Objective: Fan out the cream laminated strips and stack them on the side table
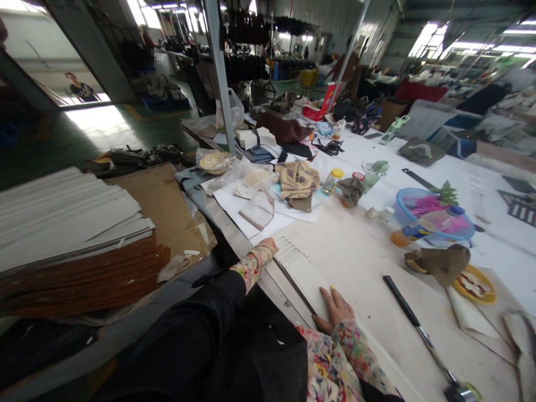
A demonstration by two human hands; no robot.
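A narrow stack of white strips (305, 273) with a dark edge lies on the table in front of me. My left hand (264, 251) is closed at its far left corner, the fingers partly hidden by the wrist. At the near end my right hand (335, 307) grips the stack, fingers over the top and thumb at the end edge. To the right lies a hammer (422, 335) with a black handle.
Left stands a tall pile of white sheets (71, 212) beside cardboard (154, 195). Rightward are a blue basin (402, 206), a drink bottle (431, 223) and a yellow dish (488, 296). A jar (333, 181), patterned cloth (297, 178) and a metal post (220, 72) stand farther back.
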